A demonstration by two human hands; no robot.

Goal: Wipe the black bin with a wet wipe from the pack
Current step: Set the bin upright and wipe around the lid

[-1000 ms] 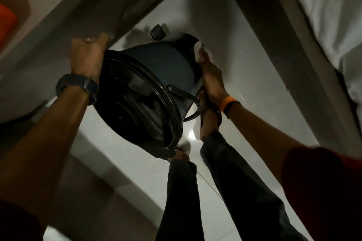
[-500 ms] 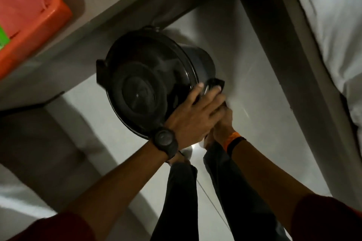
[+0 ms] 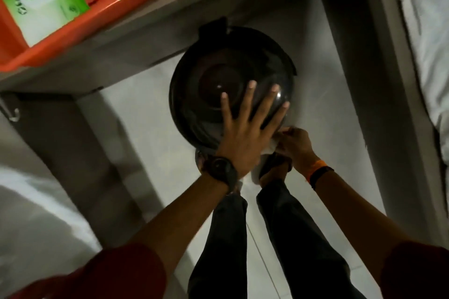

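The round black bin (image 3: 218, 73) stands upright on the pale floor, seen from above, lid closed. My left hand (image 3: 245, 128) lies flat on the near part of the lid with its fingers spread. My right hand (image 3: 295, 145) is low at the bin's near right side, pinching a crumpled white wet wipe (image 3: 272, 145) against it; the left hand hides most of the wipe. The green and white wipe pack (image 3: 41, 0) lies in an orange tray at the top left.
The orange tray (image 3: 102, 17) sits on a grey table (image 3: 136, 41) whose edge overhangs the bin's far side. A bed with white sheets (image 3: 427, 43) runs along the right. My legs and feet (image 3: 274, 226) stand just in front of the bin.
The bin went from tilted on its side to standing upright. My left hand left the rim and now presses flat on the lid; my right hand with the wipe moved down the near side.
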